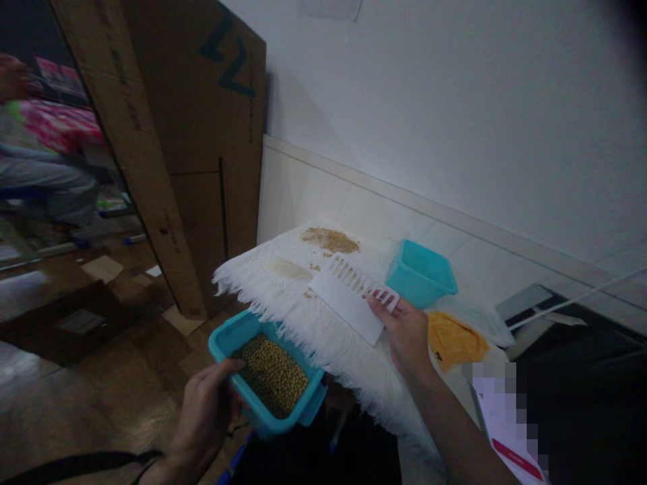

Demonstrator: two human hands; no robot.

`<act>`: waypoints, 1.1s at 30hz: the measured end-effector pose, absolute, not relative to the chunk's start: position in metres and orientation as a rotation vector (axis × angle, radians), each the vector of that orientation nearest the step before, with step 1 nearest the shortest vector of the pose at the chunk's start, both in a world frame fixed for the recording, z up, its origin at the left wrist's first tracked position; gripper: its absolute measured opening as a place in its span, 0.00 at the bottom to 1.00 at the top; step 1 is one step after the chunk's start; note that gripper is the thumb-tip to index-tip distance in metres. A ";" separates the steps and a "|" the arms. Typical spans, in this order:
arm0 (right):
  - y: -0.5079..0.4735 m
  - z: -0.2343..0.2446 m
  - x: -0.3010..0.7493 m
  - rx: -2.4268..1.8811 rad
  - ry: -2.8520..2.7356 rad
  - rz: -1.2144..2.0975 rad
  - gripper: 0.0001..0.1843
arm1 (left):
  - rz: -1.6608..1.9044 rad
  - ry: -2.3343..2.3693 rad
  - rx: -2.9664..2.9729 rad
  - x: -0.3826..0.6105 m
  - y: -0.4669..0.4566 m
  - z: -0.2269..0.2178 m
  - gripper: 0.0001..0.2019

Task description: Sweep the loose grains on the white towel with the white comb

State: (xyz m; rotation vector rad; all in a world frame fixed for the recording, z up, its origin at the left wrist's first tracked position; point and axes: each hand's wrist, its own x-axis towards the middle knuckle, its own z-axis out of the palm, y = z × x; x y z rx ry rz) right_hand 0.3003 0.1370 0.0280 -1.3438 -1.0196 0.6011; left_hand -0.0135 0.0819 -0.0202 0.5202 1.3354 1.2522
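My left hand point(209, 404) grips the rim of a teal plastic bin point(273, 426), thumb over the edge. Yellowish beans point(275, 370) that look like soybeans lie inside it. The bin sits just below the fringed edge of a white cloth point(333, 343) on a table. My right hand point(404, 330) is closed on the end of a white slotted plastic plate point(348, 303), held over the cloth. Beyond the plate lies a pile of tan beans point(336, 240). A paler pile of fine grains point(290, 269) is to its left, with a few loose beans between.
A second teal bin point(422, 273) stands at the back right by the wall. Near it are an orange cloth point(455, 340) and a dark bag-like item point(566, 337). A tall cardboard box point(202, 135) rises at left; a person's leg point(50, 182) shows beyond it.
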 end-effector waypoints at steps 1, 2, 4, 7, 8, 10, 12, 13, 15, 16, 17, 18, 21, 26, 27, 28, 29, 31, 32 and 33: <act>0.138 0.027 0.303 -1.350 -1.020 0.597 0.29 | 1.257 1.334 0.522 -0.014 0.082 -0.021 0.20; 0.140 0.027 0.306 -1.357 -1.023 0.594 0.30 | 1.258 1.332 0.525 -0.014 0.082 -0.023 0.20; 0.141 0.025 0.310 -1.371 -1.034 0.594 0.30 | 1.255 1.328 0.532 -0.015 0.082 -0.025 0.20; 0.140 0.023 0.310 -1.385 -1.047 0.613 0.30 | 1.259 1.322 0.538 -0.016 0.082 -0.027 0.19; 0.139 0.023 0.308 -1.382 -1.048 0.619 0.30 | 1.261 1.319 0.538 -0.016 0.082 -0.028 0.19; 0.136 0.024 0.303 -1.368 -1.047 0.634 0.29 | 1.260 1.314 0.536 -0.016 0.082 -0.028 0.19; 0.134 0.026 0.297 -1.344 -1.039 0.639 0.28 | 1.265 1.314 0.524 -0.016 0.082 -0.027 0.19; 0.133 0.026 0.295 -1.332 -1.034 0.643 0.27 | 1.268 1.315 0.517 -0.015 0.082 -0.026 0.19; 0.132 0.027 0.290 -1.317 -1.023 0.647 0.25 | 1.265 1.316 0.511 -0.015 0.082 -0.025 0.19; 0.131 0.027 0.289 -1.315 -1.019 0.646 0.25 | 1.261 1.319 0.509 -0.015 0.083 -0.023 0.19; 0.129 0.027 0.287 -1.318 -1.019 0.650 0.24 | 1.256 1.322 0.508 -0.014 0.083 -0.022 0.18; 0.128 0.027 0.287 -1.324 -1.022 0.654 0.24 | 1.252 1.326 0.506 -0.014 0.082 -0.021 0.19; 0.124 0.026 0.287 -1.332 -1.032 0.668 0.24 | 1.253 1.339 0.502 -0.014 0.082 -0.018 0.19; 0.126 0.023 0.290 -1.317 -1.029 0.685 0.27 | 1.261 1.331 0.498 -0.014 0.082 -0.017 0.18; 0.128 0.022 0.291 -1.316 -1.028 0.681 0.27 | 1.259 1.331 0.495 -0.014 0.083 -0.018 0.18; 0.130 0.021 0.291 -1.315 -1.027 0.677 0.28 | 1.256 1.331 0.493 -0.014 0.083 -0.019 0.19; 0.131 0.020 0.291 -1.314 -1.026 0.676 0.28 | 1.256 1.332 0.490 -0.014 0.083 -0.021 0.19; 0.133 0.018 0.290 -1.315 -1.021 0.683 0.29 | 1.265 1.330 0.484 -0.014 0.083 -0.023 0.19; 0.134 0.018 0.289 -1.315 -1.015 0.694 0.29 | 1.275 1.328 0.482 -0.014 0.083 -0.024 0.19; 0.134 0.018 0.288 -1.311 -1.009 0.709 0.29 | 1.282 1.325 0.482 -0.014 0.083 -0.024 0.18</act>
